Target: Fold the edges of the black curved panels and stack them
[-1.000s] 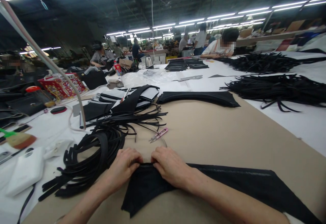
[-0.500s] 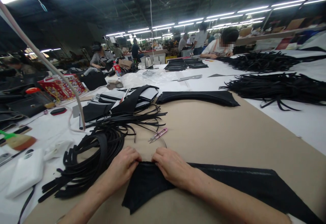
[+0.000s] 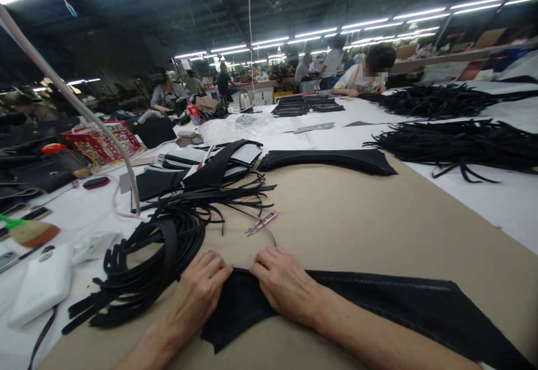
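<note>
A long black fabric piece [image 3: 378, 297] lies on the brown board, its upper edge running under both hands. My left hand [image 3: 205, 280] has its fingers closed on that edge near the piece's left end. A short way to the right, my right hand [image 3: 283, 283] pinches the same edge with bent fingers, its forearm crossing over the fabric. Pink-handled thread snips [image 3: 263, 222] rest on the board just beyond my hands. Beside my left hand sits a coiled bundle of black strips [image 3: 168, 252].
Stacked black pieces [image 3: 328, 161] lie farther back on the board [image 3: 353, 213]. Heaps of black strips [image 3: 462, 143] cover the right side. A white device [image 3: 44, 286] and a leaning pole [image 3: 105, 129] stand left. A person [image 3: 357, 78] works across the table.
My left hand has shifted slightly down and its wrist has turned, staying at the fabric edge. My right hand has barely moved, and the fabric lies nearly the same.
</note>
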`<state>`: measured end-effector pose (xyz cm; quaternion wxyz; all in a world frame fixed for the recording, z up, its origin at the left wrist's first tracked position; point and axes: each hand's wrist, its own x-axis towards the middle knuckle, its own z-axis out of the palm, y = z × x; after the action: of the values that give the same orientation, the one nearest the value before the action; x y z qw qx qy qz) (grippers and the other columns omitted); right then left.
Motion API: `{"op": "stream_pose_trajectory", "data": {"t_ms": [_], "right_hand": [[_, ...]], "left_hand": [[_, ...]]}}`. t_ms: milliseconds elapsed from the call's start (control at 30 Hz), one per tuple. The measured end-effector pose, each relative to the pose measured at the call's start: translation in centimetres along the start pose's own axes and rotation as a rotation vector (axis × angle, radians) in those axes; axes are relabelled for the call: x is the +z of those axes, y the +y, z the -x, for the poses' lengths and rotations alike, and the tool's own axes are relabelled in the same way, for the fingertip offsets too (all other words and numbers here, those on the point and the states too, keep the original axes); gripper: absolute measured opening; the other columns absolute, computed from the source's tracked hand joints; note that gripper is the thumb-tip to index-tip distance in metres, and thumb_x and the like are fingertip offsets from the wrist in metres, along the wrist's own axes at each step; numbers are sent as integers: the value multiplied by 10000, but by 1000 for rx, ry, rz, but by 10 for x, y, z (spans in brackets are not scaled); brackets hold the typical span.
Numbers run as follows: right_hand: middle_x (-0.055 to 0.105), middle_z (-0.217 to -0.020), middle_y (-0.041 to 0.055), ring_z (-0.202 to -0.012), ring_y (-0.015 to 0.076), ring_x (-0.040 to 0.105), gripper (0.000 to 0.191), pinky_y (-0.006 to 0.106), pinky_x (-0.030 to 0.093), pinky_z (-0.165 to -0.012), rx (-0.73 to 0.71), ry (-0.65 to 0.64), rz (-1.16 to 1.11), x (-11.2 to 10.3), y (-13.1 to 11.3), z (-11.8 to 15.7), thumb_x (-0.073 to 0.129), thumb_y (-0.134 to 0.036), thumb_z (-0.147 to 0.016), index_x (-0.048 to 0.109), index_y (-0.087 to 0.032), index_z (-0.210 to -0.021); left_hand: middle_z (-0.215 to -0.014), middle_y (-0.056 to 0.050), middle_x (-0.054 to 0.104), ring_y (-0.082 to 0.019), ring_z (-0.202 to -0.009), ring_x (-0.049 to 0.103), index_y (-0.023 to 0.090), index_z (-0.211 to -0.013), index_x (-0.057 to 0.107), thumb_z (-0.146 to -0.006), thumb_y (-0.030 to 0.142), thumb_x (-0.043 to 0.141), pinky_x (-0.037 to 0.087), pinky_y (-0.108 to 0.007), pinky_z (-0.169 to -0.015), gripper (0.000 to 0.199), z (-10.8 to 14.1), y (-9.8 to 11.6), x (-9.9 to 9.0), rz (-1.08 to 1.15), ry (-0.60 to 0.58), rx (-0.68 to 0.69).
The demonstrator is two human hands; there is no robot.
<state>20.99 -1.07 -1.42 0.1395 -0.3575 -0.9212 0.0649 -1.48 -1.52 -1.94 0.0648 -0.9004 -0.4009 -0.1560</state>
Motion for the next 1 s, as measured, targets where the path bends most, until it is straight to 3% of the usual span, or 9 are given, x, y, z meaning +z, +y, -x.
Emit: {"op": "stream_pose_trajectory", "data": {"t_ms": [133,267,400,633,1000], "right_hand": [[557,-951,57,-914,203,484,31,314,394,-795,83,0,-52,-3,-3,-7,521,-179,-886,540,-164,-906],[575,-925,54,-882,187,516,81,290,399,-778,141,-22,-45,-4,-5,-17,479,-136,-907,556,-160,-900],[574,-905,52,-849,174,522,125,269,396,-745,143,-11,-50,-3,-5,-20,457,-136,-924,571,-162,-881],[557,-897,45,-829,169,498,124,266,386,-730,95,23,-44,4,-3,-17,467,-95,-901,573,-160,-890],[552,-887,43,-824,198,458,61,322,350,-670,-44,80,126,12,-1,-11,541,-104,-866,565,-159,-866]], "left_hand": [[-833,-38,568,-188,-828,486,197,-888,609,-927,111,351,393,-329,-756,275,-4,0,-1,116,-49,-112],[-907,-36,597,-198,-912,512,197,-978,596,-889,111,408,416,-347,-818,225,-13,-1,-10,276,-139,-260],[-959,-24,608,-192,-965,516,212,-1024,596,-843,76,434,411,-351,-875,278,-21,-1,-17,370,-167,-297],[-871,-13,592,-189,-877,498,230,-899,627,-889,86,425,365,-335,-766,248,-27,-2,-9,194,-175,-117],[-816,-35,580,-189,-845,497,161,-878,615,-929,106,350,369,-335,-775,276,-16,1,5,-4,92,144]]}}
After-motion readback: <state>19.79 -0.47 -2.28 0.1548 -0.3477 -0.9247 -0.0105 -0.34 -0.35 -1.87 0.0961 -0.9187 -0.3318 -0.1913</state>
